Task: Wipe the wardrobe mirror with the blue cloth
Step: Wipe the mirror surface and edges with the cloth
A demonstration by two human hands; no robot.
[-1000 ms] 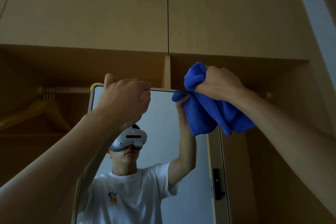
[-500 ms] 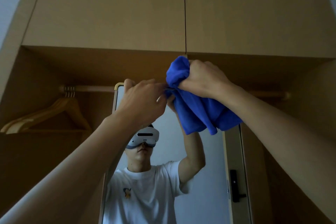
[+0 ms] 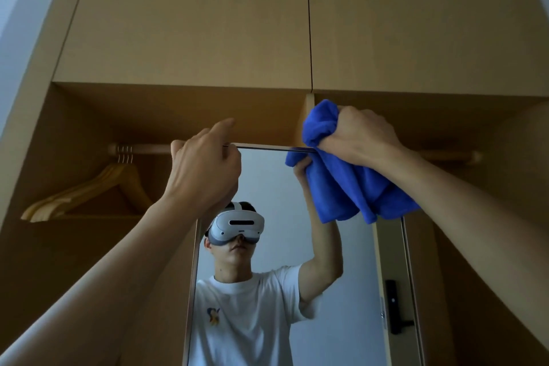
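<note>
Pale wooden hangers hang on a round wooden rail at the left. Next, the left hand curls its grip over the top edge of the tall, thin-framed wardrobe mirror. At the mirror's top right corner, the right hand squeezes a soft, bunched-up blue cloth in a tight grip. The cloth hangs down in front of the glass.

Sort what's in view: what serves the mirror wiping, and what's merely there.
In use: blue cloth, bunched in the right hand at the top edge of the wardrobe mirror; left hand gripping that edge.
Idle: wooden hangers, hanging rail, upper cabinet doors.
</note>
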